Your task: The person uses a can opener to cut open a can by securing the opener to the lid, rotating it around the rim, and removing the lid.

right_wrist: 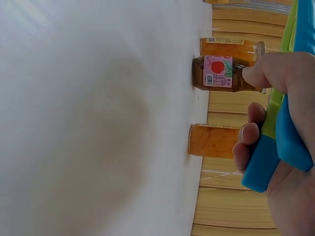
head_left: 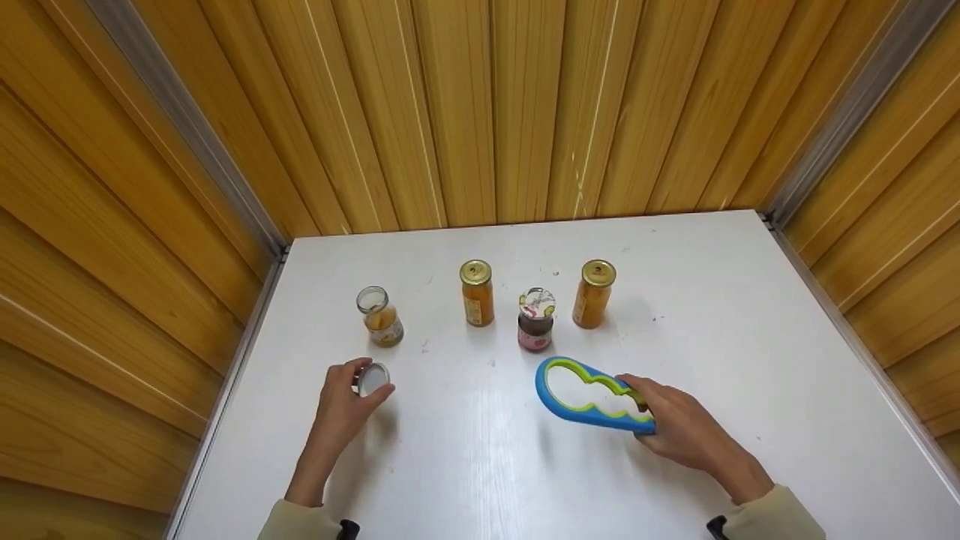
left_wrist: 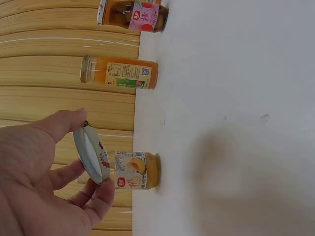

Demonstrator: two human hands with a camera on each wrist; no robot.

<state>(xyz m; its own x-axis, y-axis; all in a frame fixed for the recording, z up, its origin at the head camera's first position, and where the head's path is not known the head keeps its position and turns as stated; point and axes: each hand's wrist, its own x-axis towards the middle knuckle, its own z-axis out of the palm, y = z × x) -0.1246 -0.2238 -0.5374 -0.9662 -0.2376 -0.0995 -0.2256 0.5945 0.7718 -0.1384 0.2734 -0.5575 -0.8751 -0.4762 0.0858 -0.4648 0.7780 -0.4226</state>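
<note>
The lid [head_left: 374, 380] is pinched near an uncapped jar [head_left: 387, 334] of yellow fruit [head_left: 381, 318].

the left hand [head_left: 346, 403] pinches what seems a lid [head_left: 374, 380], the right hand [head_left: 681, 426] grips a blue-green looped tool [head_left: 594, 416].

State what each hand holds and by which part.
The left hand pinches a lid by its rim; the right hand grips the blue-and-green opener by the end opposite its rounded tip.

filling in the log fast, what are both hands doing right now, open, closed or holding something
Left hand: holding a jar lid, pinched between thumb and fingers.
Right hand: holding the blue and green jar opener.
</note>
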